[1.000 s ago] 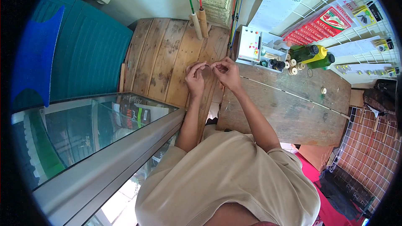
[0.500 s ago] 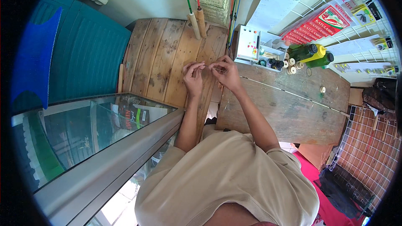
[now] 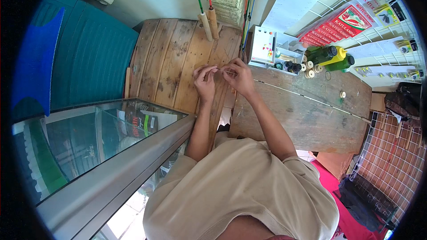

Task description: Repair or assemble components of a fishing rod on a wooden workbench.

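Note:
A slim, dark-and-pale banded fishing rod point(image 3: 291, 92) lies slantwise over the brown table, its thin end reaching up to my hands. My right hand point(image 3: 240, 79) is closed around that thin end, fingertips pinched. Just to its left, my left hand point(image 3: 205, 82) pinches the very tip between thumb and finger. Only a small gap separates the two hands. Any fine line or small part at the fingertips is too small to make out.
Two rods with cork handles point(image 3: 213, 24) stand at the back. A white organiser box point(image 3: 262, 46), dark green bottles point(image 3: 322, 54) and wooden spools point(image 3: 310, 74) sit at the table's far side. A glass display case point(image 3: 111, 124) borders my left arm. Another spool point(image 3: 343, 94) lies at right.
My right hand has shifted very slightly, its fingers a little closer to my left hand's. The left hand and the rod look nearly the same.

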A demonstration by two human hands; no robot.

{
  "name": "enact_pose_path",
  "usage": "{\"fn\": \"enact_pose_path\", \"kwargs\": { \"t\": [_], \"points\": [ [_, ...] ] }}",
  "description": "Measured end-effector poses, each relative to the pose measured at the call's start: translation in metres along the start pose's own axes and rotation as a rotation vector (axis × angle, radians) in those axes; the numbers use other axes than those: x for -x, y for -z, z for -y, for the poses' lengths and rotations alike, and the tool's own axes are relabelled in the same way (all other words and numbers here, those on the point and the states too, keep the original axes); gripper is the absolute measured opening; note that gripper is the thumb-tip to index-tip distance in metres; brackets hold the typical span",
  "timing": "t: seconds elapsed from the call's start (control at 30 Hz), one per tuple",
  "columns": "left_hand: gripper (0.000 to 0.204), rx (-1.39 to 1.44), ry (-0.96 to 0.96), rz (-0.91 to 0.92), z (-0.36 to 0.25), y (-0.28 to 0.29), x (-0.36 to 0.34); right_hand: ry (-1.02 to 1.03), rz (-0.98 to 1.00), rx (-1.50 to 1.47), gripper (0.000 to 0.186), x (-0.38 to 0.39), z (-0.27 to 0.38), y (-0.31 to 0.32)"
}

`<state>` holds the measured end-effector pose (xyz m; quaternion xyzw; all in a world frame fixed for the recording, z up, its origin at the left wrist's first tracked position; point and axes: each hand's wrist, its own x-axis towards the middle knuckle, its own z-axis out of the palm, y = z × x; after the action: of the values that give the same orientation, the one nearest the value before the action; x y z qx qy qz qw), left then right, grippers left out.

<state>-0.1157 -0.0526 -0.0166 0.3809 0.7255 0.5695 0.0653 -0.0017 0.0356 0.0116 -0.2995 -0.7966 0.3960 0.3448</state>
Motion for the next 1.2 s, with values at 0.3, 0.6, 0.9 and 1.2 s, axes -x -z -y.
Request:
{"fn": "enact_pose_path", "kwargs": {
  "t": [0.3,0.6,0.9,1.2],
  "points": [
    [0.011,0.043,0.038,0.013,-0.010,0.001,-0.003,0.010,-0.025,0.032,0.015,-0.001,0.006,0.004],
    [0.013,0.103,0.021,0.076,-0.010,0.002,-0.004,-0.060,-0.013,0.054,0.018,0.000,0.003,0.006],
    [0.017,0.138,0.096,-0.037,-0.007,0.000,-0.008,-0.159,0.035,-0.101,0.018,0.004,0.000,0.009],
    [0.023,0.375,0.241,-0.290,-0.015,0.003,-0.022,-0.081,0.079,-0.076,0.014,0.017,-0.019,0.014]
  ]
}}
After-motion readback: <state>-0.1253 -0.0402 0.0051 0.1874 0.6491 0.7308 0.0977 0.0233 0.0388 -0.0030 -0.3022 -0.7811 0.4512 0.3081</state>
